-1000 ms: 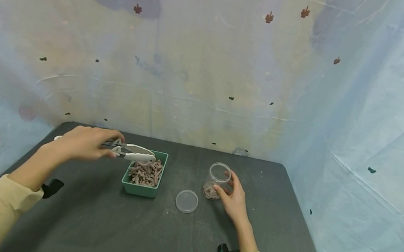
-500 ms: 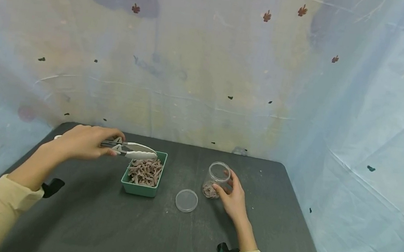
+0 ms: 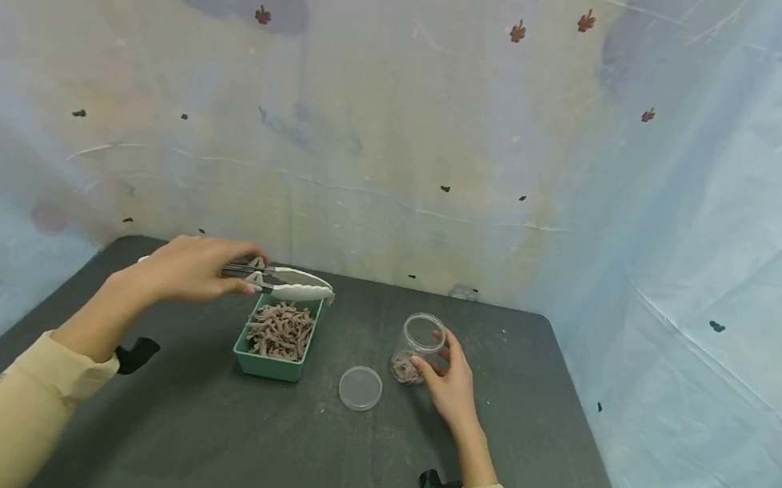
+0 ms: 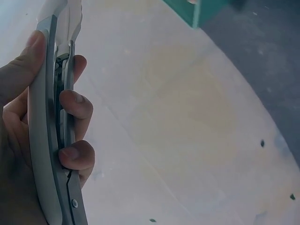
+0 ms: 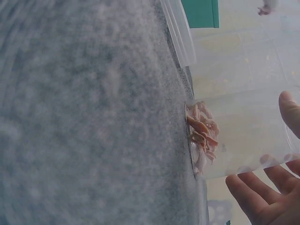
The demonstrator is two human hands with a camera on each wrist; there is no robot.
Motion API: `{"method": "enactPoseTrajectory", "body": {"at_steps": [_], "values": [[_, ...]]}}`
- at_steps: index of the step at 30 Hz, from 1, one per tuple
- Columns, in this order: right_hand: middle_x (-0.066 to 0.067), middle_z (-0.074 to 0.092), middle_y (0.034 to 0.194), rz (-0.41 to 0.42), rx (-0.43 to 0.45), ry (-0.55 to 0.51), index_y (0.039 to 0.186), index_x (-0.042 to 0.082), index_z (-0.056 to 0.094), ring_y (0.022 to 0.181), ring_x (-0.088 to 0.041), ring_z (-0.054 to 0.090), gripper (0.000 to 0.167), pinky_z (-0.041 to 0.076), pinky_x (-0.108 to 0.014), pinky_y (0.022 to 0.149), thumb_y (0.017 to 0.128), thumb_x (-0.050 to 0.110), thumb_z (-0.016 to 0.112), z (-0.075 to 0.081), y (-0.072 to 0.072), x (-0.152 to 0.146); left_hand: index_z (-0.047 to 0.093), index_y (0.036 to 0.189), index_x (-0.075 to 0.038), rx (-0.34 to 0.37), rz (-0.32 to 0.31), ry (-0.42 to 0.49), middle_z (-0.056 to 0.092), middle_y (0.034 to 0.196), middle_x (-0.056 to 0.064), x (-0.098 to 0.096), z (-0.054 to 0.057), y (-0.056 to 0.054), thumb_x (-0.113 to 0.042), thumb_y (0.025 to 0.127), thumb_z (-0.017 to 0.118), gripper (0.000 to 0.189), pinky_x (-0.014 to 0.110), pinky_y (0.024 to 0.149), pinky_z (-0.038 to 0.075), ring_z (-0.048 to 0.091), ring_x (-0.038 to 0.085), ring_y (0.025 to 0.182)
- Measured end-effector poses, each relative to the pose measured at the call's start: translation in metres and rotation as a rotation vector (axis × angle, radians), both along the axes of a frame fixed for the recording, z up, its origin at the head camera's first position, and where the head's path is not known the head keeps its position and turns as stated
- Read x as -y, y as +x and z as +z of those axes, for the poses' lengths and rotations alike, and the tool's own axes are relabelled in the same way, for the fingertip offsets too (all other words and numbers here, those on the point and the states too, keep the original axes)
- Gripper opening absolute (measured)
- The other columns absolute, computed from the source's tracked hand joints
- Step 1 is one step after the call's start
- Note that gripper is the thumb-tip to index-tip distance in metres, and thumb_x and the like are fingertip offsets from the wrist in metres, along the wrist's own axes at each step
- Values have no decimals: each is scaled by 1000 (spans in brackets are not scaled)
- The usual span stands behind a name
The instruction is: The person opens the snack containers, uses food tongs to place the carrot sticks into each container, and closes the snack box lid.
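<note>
My left hand [image 3: 189,268] grips a pair of tongs [image 3: 302,293] with white scalloped heads, held level above the far end of a green box [image 3: 268,368]. A small strip pokes out at the tongs' tips [image 3: 331,298]. Greyish-brown strips [image 3: 279,332] fill much of the box. The left wrist view shows fingers and thumb wrapped round the tongs' handles [image 4: 40,122]. To the right, my right hand [image 3: 456,384] holds a clear lidless jar [image 5: 246,131] upright on the table, thumb and fingers about its side. A few strips [image 5: 203,133] lie at the jar's bottom.
A round clear lid [image 3: 360,389] lies flat on the dark table [image 3: 308,460] between box and jar. Patterned sheeting [image 3: 367,137] hangs behind the table, and pale blue sheeting [image 3: 729,331] stands along its right side. Small crumbs dot the tabletop.
My left hand has lifted the tongs out of the strips and moved right and slightly away, with a small strip at the tips. My right hand and the jar stay put.
</note>
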State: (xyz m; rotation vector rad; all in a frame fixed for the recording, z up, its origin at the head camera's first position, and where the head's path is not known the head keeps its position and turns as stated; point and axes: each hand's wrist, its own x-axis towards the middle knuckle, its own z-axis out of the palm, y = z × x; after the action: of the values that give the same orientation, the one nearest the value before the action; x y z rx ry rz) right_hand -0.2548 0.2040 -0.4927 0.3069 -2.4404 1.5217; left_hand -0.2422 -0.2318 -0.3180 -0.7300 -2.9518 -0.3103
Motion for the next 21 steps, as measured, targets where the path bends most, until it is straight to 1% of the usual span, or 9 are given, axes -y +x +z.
{"method": "enactPoseTrajectory", "body": {"at_steps": [4,5,11,14,17,21], "values": [[-14,51,152,0,-5,1,158,10,40,136,-37,54,79,53,-49,103,93,26,82,-1,0,0,61,139,-29,-8,-19,25,69,132,2,-13,1,-4,-43,98,73,45,50,76,54,70,20,99],[-14,51,152,0,-4,-3,158,11,40,136,-37,54,79,53,-49,103,93,25,82,-1,0,0,61,139,-30,-9,-23,31,69,132,2,-16,1,-5,-44,98,73,45,51,78,55,70,21,100],[-14,51,152,-6,-3,1,157,11,40,136,-37,54,78,53,-49,103,93,23,82,0,0,1,61,141,-28,-13,-51,57,68,135,1,-37,2,-10,-44,97,73,48,51,78,55,70,25,109],[-14,51,152,-11,-1,6,157,10,41,136,-37,54,78,53,-49,102,93,24,82,0,0,1,60,142,-29,-11,-72,69,67,136,1,-49,3,-13,-45,98,73,49,52,81,55,69,25,111],[-14,51,153,-12,3,4,157,10,40,137,-37,53,78,53,-48,103,93,23,82,0,0,0,60,141,-30,-10,-92,82,67,135,-1,-61,3,-17,-43,97,74,48,53,85,54,69,23,111],[-14,51,152,-12,6,3,157,9,40,137,-38,53,78,53,-48,103,92,22,82,0,0,0,60,141,-31,-8,-117,97,67,135,-3,-76,3,-21,-41,97,74,47,50,84,54,69,20,107]]}}
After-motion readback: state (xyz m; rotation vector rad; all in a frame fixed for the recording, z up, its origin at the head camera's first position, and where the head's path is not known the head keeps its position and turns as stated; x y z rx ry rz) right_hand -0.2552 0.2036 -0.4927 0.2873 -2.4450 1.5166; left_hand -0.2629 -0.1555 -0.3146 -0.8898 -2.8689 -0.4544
